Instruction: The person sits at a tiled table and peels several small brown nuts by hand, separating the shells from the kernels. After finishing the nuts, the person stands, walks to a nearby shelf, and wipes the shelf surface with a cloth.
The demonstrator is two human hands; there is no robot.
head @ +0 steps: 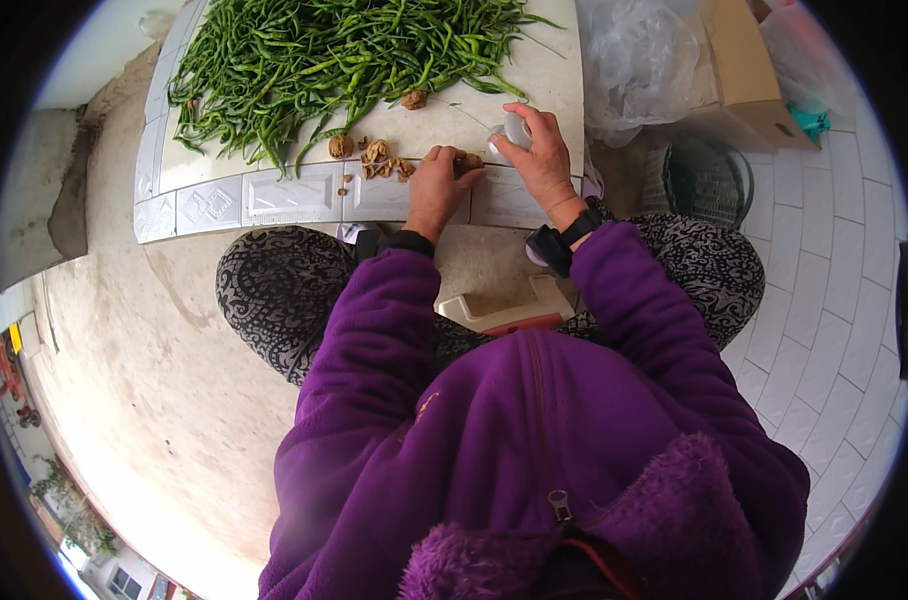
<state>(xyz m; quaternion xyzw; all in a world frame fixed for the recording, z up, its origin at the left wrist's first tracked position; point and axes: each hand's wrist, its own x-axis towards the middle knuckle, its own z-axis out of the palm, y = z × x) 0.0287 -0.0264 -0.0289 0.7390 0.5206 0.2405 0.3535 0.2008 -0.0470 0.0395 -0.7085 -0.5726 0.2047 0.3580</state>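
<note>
My left hand [440, 184] has its thumb and fingers around a brown walnut [468, 163] at the near edge of a tiled table [292, 196]. To its right, my right hand [538, 154] is raised, gripping a smooth pale grey stone-like object [515, 131]; its exact kind is unclear. Left of my left hand lie cracked walnut shell pieces [376, 151] and small crumbs. A whole-looking walnut [340, 146] sits beside them, and another walnut [414, 100] lies further back, against a large heap of green chili peppers [334, 67].
At the right stand a cardboard box [750, 82], a clear plastic bag [641, 67] and a green basket [705, 182]. Between my knees, below the table edge, is a white and red plastic object [525, 311]. A concrete slab [37, 195] is at the far left.
</note>
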